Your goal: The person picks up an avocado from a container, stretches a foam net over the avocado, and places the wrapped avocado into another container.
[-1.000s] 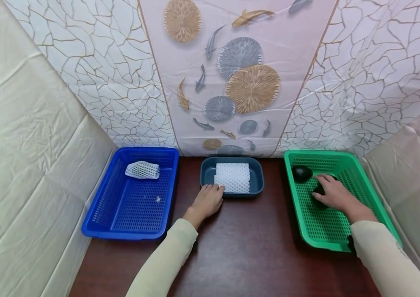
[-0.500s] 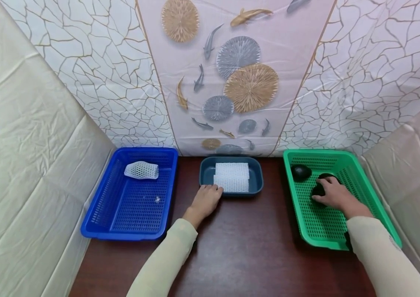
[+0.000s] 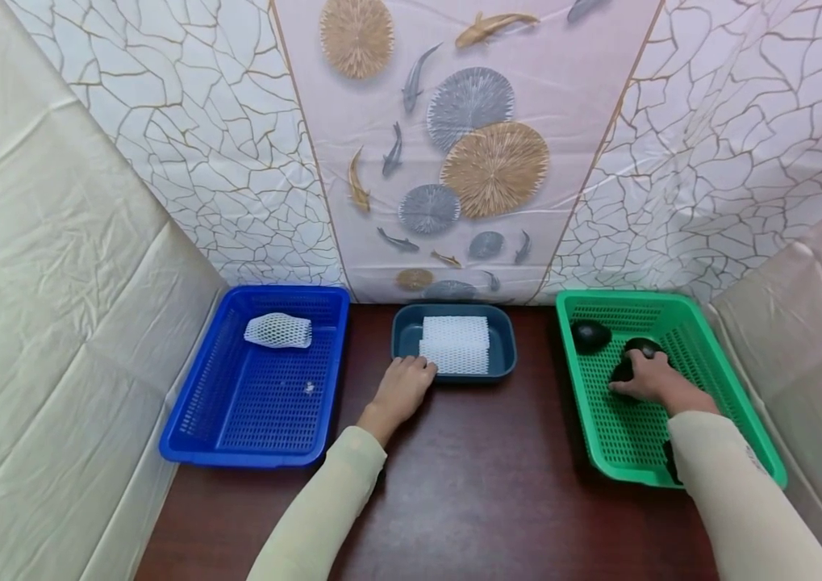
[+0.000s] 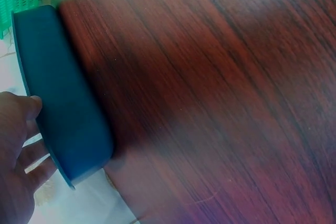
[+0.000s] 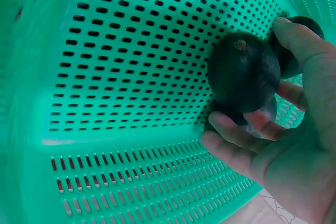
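Right hand [image 3: 648, 380]: drawn slightly nearer, baring the back avocado [image 3: 643, 346]; curled round the near avocado [image 3: 622, 371], apparently its pick.
Green basket [image 3: 628, 297]: far-right corner of the counter [image 3: 498, 492], avocados inside.
Left hand [image 3: 405, 387]: pinching near-left rim of the teal tray [image 4: 68, 82].

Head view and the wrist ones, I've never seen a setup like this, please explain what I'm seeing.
No machine here, just bare-handed work. The wide picture comes from a head-worn camera; the closer two from a camera on each wrist. On the table, left to right, sit a blue basket holding a white netted item, a dark tray with white mesh pieces, and a green basket with dark fruits. The left hand pinches the tray's rim; the right hand has its grip around one dark fruit.
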Available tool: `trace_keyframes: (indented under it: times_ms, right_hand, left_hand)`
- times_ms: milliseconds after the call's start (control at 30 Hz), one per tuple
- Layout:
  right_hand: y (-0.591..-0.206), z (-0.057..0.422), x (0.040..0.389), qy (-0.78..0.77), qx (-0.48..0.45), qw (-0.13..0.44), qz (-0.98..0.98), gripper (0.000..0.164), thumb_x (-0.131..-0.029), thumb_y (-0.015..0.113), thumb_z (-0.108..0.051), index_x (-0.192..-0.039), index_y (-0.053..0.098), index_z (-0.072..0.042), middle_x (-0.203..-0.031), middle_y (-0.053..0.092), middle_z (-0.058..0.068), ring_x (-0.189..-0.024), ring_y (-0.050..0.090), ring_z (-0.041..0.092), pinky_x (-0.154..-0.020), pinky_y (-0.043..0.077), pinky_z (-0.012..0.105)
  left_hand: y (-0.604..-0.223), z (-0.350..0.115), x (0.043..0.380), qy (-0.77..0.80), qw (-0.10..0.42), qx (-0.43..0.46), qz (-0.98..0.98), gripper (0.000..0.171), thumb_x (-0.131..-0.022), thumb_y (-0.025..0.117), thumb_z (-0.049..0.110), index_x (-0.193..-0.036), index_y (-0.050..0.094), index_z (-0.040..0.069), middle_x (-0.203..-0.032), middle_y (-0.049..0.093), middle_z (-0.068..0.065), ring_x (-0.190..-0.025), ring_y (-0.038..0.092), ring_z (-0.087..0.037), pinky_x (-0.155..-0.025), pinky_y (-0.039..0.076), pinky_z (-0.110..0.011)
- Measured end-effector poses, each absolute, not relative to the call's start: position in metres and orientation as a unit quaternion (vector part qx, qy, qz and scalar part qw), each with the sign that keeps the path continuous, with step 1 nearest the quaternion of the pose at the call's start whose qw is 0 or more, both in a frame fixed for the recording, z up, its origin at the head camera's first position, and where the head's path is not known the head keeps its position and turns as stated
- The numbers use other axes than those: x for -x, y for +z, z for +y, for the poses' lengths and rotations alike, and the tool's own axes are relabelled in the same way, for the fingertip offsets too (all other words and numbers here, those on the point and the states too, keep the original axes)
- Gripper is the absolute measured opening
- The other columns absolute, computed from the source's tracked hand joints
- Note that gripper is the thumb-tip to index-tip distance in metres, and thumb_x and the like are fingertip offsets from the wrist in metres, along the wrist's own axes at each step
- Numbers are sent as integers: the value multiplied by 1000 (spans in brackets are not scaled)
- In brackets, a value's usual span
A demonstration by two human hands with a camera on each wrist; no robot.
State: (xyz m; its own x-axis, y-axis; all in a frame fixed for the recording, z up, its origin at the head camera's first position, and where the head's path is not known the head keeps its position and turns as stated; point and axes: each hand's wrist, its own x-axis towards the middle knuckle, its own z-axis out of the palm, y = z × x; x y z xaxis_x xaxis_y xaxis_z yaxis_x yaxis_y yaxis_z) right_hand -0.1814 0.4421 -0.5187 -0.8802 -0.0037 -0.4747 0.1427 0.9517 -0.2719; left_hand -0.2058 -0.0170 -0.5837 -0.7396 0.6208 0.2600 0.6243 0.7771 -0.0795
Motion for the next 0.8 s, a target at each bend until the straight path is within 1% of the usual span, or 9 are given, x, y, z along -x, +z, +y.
trace_keyframes:
  times_ms: [133, 333, 467, 633, 700, 800]
  right_hand:
    - [-519, 440, 183, -151, -53, 255, 954, 93, -98, 64, -44, -151, 16, 16, -139, 4, 60, -123, 30, 79, -92, 42, 74]
    - [-523, 441, 185, -154, -62, 267, 949, 94, -98, 66, -39, -150, 12, 18, -137, 4, 61, -126, 22, 80, -95, 40, 76]
    - [-522, 440, 184, -160, -60, 271, 947, 93, -98, 65, -35, -151, 9, 17, -138, 3, 61, -127, 20, 81, -95, 39, 77]
    - [-520, 438, 185, -172, -59, 287, 940, 94, -98, 66, -31, -152, 8, 18, -141, 3, 61, -130, 14, 79, -99, 36, 78]
    - [-521, 439, 186, -180, -60, 298, 936, 94, -98, 66, -29, -153, 7, 18, -144, 5, 59, -133, 15, 77, -100, 38, 75]
    - [-522, 440, 187, -188, -59, 318, 928, 97, -98, 67, -29, -155, 4, 17, -148, 10, 56, -134, 22, 72, -96, 45, 68]
  left_hand:
    - [-584, -18, 206, -8, 136, 337, -932, 15, -97, 62, 6, -105, 72, 14, -95, 70, -4, -86, 67, -23, -71, 53, -38]
    - [-585, -19, 208, 1, 129, 339, -932, 18, -99, 62, 6, -108, 73, 15, -97, 70, -3, -87, 68, -22, -72, 54, -37]
    - [-585, -19, 208, 4, 137, 341, -930, 17, -98, 62, 7, -108, 73, 17, -96, 70, -1, -86, 67, -21, -71, 53, -36]
    - [-586, -19, 209, 3, 138, 340, -930, 18, -99, 62, 9, -109, 74, 18, -97, 71, -1, -87, 67, -20, -71, 53, -36]
    - [-587, -19, 210, 4, 134, 340, -931, 19, -99, 61, 9, -110, 74, 18, -98, 71, 0, -87, 67, -20, -71, 53, -35]
    - [-586, -19, 210, 8, 130, 339, -932, 19, -100, 61, 9, -110, 74, 19, -98, 72, 0, -87, 67, -20, -71, 53, -35]
